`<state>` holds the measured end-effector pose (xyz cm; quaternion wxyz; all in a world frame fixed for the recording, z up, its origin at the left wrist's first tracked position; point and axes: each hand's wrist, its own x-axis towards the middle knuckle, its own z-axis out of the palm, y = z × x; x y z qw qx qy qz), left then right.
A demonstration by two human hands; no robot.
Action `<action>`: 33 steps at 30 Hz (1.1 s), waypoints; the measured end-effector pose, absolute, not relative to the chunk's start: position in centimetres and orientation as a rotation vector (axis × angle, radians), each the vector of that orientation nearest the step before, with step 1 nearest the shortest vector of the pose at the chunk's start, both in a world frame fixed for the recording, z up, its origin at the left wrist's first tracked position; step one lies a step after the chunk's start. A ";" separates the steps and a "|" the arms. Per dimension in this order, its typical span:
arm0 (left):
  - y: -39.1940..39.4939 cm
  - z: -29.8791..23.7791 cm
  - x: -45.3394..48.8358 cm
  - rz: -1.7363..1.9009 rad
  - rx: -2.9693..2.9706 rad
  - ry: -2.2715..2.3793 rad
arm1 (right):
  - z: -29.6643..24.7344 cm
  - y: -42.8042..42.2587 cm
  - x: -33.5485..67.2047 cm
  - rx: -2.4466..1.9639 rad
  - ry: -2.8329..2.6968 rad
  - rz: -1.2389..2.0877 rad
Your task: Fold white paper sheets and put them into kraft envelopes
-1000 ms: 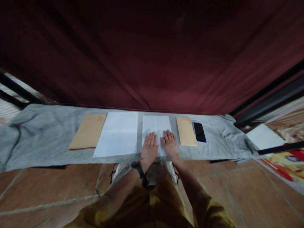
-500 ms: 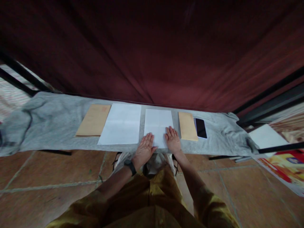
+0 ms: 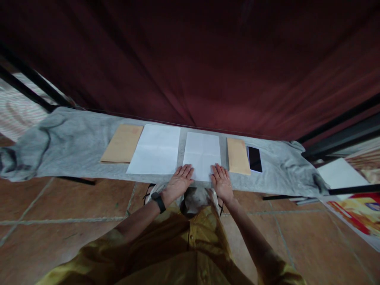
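A creased white sheet of paper (image 3: 202, 152) lies flat in front of me on the grey cloth. At its lower left corner rests my left hand (image 3: 179, 183), fingers stretched out and holding nothing. My right hand (image 3: 221, 183) lies open over the sheet's lower right corner, fingers extended. To the left is a larger white paper (image 3: 156, 148), slightly overlapping a brown envelope (image 3: 122, 143). Right of the creased sheet sits a narrower brown envelope (image 3: 238, 156), with a smartphone (image 3: 254, 159) beside it, its screen dark.
The grey cloth (image 3: 285, 170) covers a narrow bench-like surface. Behind it hangs a dark red curtain (image 3: 190, 79). Black metal bars (image 3: 344, 138) stand at both ends. A colourful printed sheet (image 3: 359, 211) is at the far right, above the tiled floor (image 3: 89, 198).
Both hands have drawn slightly back toward the sheet's near edge and stay flat. The view has tilted and shifted a little; the papers, envelopes and phone keep their places on the cloth.
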<state>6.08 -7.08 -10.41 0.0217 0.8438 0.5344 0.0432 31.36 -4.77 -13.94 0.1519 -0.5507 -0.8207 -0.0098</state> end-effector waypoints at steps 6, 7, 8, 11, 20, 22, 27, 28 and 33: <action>-7.7 -10.0 7.0 0.241 2.587 1.696 | -13.3 -5.4 30.9 -1.412 -2.518 0.056; -7.3 -10.0 7.3 0.284 2.583 1.695 | -13.4 -5.5 30.9 -1.391 -2.538 0.068; -6.8 -9.9 7.8 0.326 2.581 1.691 | -13.4 -5.5 30.9 -1.376 -2.549 0.073; -4.1 -10.0 9.7 0.410 2.586 1.659 | -13.6 -5.4 30.9 -1.368 -2.545 0.055; 4.8 -12.6 13.0 0.354 2.547 1.713 | -13.2 -5.5 30.4 -1.365 -2.496 0.022; 6.2 -13.0 12.3 0.392 2.542 1.754 | -13.2 -5.5 30.3 -1.363 -2.473 0.015; 9.0 -13.1 9.5 0.371 2.474 1.889 | -13.4 -5.5 30.2 -1.356 -2.430 -0.013; 9.3 -13.1 8.9 0.365 2.453 1.918 | -13.5 -5.5 30.2 -1.353 -2.430 -0.017; 9.1 -12.7 7.6 0.410 2.358 2.070 | -13.6 -5.5 30.3 -1.323 -2.439 -0.023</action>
